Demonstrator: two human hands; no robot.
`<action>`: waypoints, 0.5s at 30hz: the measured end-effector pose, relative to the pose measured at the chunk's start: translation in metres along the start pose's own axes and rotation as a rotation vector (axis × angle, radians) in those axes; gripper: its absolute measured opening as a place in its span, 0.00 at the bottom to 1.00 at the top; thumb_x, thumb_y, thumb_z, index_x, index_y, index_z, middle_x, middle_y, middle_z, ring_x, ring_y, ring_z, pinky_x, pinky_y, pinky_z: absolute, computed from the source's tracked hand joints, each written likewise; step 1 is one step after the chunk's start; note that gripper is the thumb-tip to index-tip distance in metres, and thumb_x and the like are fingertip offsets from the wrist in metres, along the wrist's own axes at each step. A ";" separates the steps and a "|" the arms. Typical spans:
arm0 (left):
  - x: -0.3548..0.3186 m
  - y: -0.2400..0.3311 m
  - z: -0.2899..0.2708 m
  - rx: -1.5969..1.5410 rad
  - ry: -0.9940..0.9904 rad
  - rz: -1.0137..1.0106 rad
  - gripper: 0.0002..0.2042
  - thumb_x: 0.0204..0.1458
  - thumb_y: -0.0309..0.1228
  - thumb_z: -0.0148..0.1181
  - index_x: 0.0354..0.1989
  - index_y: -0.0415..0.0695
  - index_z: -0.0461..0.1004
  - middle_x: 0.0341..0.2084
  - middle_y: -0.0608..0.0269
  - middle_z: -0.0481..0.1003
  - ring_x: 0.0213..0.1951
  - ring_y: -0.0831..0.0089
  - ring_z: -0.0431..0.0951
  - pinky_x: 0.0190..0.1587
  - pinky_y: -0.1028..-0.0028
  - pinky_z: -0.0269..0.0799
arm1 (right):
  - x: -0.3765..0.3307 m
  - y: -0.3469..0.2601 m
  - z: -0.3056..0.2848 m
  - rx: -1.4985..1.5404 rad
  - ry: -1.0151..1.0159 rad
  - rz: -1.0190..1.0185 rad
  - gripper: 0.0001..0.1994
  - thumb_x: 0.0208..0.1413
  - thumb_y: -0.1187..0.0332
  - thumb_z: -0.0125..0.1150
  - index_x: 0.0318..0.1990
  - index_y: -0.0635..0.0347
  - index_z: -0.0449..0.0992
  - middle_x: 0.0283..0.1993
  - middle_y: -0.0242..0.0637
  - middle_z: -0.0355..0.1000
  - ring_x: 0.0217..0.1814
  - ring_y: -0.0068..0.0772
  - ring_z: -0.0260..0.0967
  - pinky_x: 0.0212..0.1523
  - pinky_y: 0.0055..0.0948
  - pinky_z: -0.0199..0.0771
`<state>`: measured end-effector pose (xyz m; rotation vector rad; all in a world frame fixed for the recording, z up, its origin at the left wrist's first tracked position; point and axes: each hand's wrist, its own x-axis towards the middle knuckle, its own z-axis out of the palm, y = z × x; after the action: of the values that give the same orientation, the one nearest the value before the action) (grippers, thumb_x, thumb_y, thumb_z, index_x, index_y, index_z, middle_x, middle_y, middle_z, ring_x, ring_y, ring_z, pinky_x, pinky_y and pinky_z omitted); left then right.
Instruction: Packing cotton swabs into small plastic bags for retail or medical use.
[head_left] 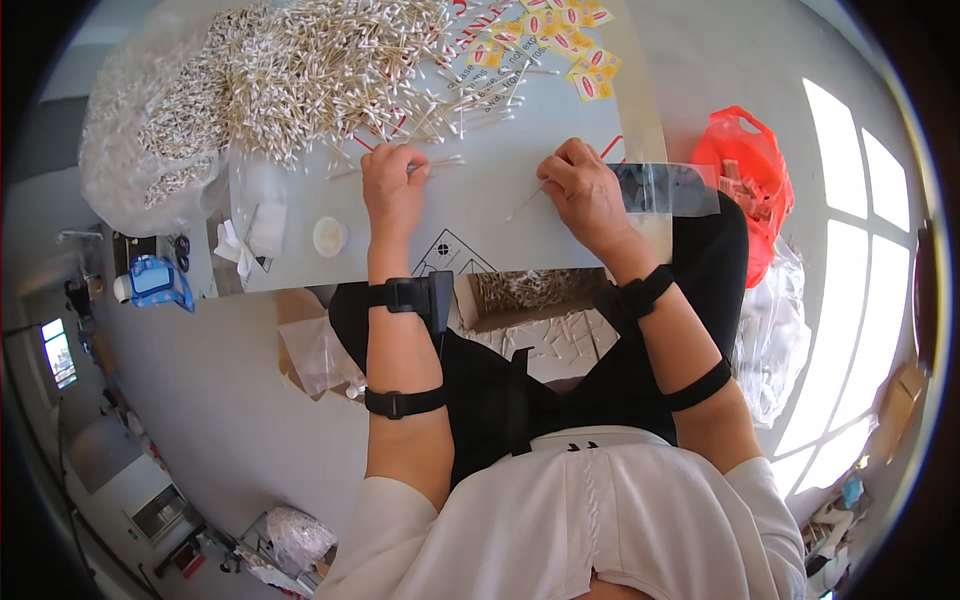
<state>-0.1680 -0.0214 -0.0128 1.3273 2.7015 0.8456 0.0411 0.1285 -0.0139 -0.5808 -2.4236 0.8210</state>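
Between the thumb and fingers of my right hand [588,192] is a cotton swab [526,204], which slants down to the left over the table. My left hand [392,190] is closed, its fingertips pinched low over the tabletop. Loose cotton swabs [446,160] lie beside those fingertips; whether one is in the pinch is hidden. Beyond my left hand spreads a large heap of cotton swabs [310,75], white-tipped with pale sticks. A clear plastic bag [110,150] full of more swabs adjoins the heap on the left.
Several yellow-and-white packets [594,75] lie at the table's far right. A small round white dish [329,237] stands near the front edge, with a blue wipes pack [160,282] farther left. A red plastic bag [745,160] is at the right. Below the table is an open box [545,340] holding sticks.
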 end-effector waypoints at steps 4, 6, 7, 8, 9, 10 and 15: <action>0.003 0.022 0.016 0.054 0.002 0.070 0.07 0.38 0.24 0.66 0.27 0.45 0.75 0.31 0.62 0.71 0.40 0.60 0.68 0.44 0.67 0.67 | -0.006 -0.006 0.010 -0.020 -0.002 -0.037 0.04 0.42 0.77 0.60 0.26 0.59 0.71 0.32 0.38 0.65 0.37 0.43 0.67 0.36 0.37 0.70; 0.001 0.042 0.023 0.029 0.004 0.113 0.08 0.38 0.23 0.66 0.27 0.45 0.75 0.31 0.62 0.71 0.40 0.60 0.69 0.44 0.66 0.67 | -0.011 -0.009 0.010 -0.012 0.005 -0.015 0.05 0.42 0.77 0.60 0.26 0.59 0.70 0.31 0.37 0.64 0.37 0.42 0.67 0.35 0.37 0.70; 0.000 0.052 0.028 0.005 0.003 0.164 0.08 0.38 0.23 0.66 0.28 0.45 0.75 0.31 0.62 0.71 0.39 0.60 0.69 0.44 0.65 0.67 | -0.014 -0.010 0.010 -0.012 0.000 -0.019 0.05 0.42 0.77 0.60 0.26 0.59 0.70 0.31 0.37 0.64 0.37 0.42 0.67 0.35 0.37 0.70; -0.004 0.062 0.030 -0.053 0.037 0.161 0.10 0.37 0.22 0.66 0.30 0.44 0.73 0.31 0.61 0.70 0.41 0.58 0.68 0.43 0.62 0.66 | -0.018 -0.009 0.009 -0.015 0.022 -0.007 0.05 0.42 0.76 0.61 0.27 0.59 0.70 0.31 0.37 0.64 0.37 0.42 0.67 0.35 0.36 0.70; -0.010 0.059 0.029 -0.054 0.039 0.161 0.10 0.37 0.22 0.66 0.30 0.44 0.73 0.31 0.61 0.70 0.41 0.58 0.68 0.43 0.62 0.66 | -0.020 -0.007 0.007 -0.020 0.046 0.007 0.06 0.42 0.76 0.61 0.27 0.59 0.71 0.31 0.37 0.64 0.37 0.42 0.67 0.35 0.36 0.70; -0.016 0.055 0.028 -0.061 0.135 0.063 0.11 0.37 0.22 0.66 0.31 0.44 0.73 0.32 0.61 0.70 0.41 0.57 0.68 0.43 0.62 0.66 | -0.021 -0.004 0.007 -0.022 0.046 0.006 0.06 0.42 0.76 0.61 0.27 0.59 0.71 0.31 0.37 0.64 0.37 0.42 0.67 0.35 0.36 0.70; -0.041 0.024 0.004 0.036 0.096 -0.092 0.10 0.38 0.19 0.64 0.28 0.43 0.70 0.30 0.60 0.68 0.39 0.57 0.67 0.41 0.61 0.66 | -0.021 -0.005 0.003 0.067 0.044 0.018 0.06 0.42 0.75 0.63 0.29 0.58 0.72 0.33 0.36 0.66 0.37 0.42 0.68 0.35 0.35 0.70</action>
<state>-0.1235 -0.0378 -0.0136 1.1872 2.8384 0.8778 0.0545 0.1122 -0.0195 -0.5901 -2.3449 0.8837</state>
